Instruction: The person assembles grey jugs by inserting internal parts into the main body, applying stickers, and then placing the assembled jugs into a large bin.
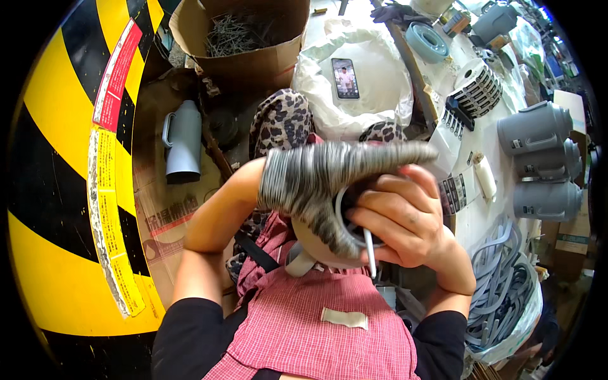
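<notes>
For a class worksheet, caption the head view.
Striped grey-gloved left hand and bare right hand at the mouth of a pale, round, handled vessel.

The glove (304, 177) has black, grey and off-white stripes. The held jug (310, 244) is pale grey and the stick (370, 256) white. The apron (291, 310) is pinkish red with a fine pale check and a cream patch (344, 318); the sleeves (187, 335) are black, the trousers (278, 123) tan with dark leopard spots. Bold yellow and black slanting stripes cover the panel (57, 120), with a red label (118, 73) above a yellow label (106, 171). The bag (386, 76) is white, the box (253, 66) brown, the flask (185, 139) bluish grey, the jugs (535, 130) and tubes (500, 285) grey
</notes>
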{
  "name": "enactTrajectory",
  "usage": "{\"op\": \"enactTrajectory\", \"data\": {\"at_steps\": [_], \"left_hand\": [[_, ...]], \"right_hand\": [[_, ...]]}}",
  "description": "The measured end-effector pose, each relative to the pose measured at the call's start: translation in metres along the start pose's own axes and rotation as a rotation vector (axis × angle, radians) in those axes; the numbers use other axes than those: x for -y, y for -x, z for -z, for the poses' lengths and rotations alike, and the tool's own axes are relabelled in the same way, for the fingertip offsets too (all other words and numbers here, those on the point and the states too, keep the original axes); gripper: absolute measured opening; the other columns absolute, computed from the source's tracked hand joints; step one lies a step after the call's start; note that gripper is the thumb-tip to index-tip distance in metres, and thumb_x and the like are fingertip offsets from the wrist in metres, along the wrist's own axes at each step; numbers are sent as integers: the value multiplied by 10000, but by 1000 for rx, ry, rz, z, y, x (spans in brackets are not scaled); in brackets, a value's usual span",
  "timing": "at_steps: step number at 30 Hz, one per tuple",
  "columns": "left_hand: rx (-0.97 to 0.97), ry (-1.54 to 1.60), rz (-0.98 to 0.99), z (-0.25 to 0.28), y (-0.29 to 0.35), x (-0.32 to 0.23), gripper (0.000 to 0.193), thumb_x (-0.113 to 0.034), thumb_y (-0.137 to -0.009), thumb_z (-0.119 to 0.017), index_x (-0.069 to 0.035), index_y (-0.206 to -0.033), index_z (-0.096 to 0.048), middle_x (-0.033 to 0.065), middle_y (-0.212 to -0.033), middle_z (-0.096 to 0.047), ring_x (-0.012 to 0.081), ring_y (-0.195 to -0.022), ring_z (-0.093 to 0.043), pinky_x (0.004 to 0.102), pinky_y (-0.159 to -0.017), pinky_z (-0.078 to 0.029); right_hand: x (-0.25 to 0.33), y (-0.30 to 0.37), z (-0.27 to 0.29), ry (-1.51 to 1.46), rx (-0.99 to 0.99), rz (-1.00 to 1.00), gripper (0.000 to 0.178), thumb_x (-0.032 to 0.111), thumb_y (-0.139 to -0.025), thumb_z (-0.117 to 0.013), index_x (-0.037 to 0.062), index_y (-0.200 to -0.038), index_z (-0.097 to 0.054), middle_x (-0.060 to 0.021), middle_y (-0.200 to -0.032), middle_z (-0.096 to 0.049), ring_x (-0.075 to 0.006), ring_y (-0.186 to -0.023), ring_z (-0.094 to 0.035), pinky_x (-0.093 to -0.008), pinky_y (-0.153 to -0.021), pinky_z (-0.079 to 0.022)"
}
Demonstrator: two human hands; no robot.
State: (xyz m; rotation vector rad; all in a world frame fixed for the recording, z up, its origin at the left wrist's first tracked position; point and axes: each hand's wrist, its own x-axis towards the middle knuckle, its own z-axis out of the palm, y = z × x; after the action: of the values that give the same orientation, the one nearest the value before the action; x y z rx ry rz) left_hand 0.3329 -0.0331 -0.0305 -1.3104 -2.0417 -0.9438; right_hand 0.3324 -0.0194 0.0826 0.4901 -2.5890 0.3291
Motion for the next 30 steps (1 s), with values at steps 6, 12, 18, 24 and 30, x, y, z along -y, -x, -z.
{"op": "enactTrajectory", "data": {"at_steps": [6,12,18,24,30], "left_hand": [[394,444,-116,41,-56,-16,585,-244,-830,-788,-77,-1267,-437,57,-1128,-575,193,-1052,-572,333,-1029,-467],[804,878,-271,136,-116,157,134,-230,-976,-657,-106,-942,-619,14,-813,-605,159,-792,-615,293,-907,-525],[-225,-170,-143,157,-224,390,183,-225,-925,-724,-73,-1010,-665,49,-934,-660,189,-879,-649,323,-909,-547],[-598,-96,-348,128,-269,456,282,-220,-875,-790,-41,-1077,-711,83,-1056,-715,219,-967,-682,353,-910,-568],[-734,486,46,175,-184,366,457,-401,-922,-701,-20,-1174,-689,137,-1204,-700,273,-1048,-681,427,-945,-559]], "right_hand": [[-11,2,-12,-27,-73,281,356,394,-853,-735,55,-772,-664,-72,-850,-635,-210,-718,-621,-357,-770,-528],[-59,-41,8,-47,-207,421,389,400,-836,-764,22,-902,-700,-80,-925,-667,-260,-830,-659,-371,-830,-507],[-180,-60,-18,-31,-650,-284,228,214,-945,-692,65,-1110,-744,-142,-1087,-713,-335,-1002,-664,-388,-906,-503],[-294,67,-119,76,193,-664,168,160,-908,-666,76,-996,-783,-137,-1005,-715,-327,-985,-669,-429,-891,-532],[-347,112,-181,456,499,-549,162,92,-823,-612,28,-845,-759,-123,-1094,-651,-297,-1128,-602,-424,-895,-541]]}}
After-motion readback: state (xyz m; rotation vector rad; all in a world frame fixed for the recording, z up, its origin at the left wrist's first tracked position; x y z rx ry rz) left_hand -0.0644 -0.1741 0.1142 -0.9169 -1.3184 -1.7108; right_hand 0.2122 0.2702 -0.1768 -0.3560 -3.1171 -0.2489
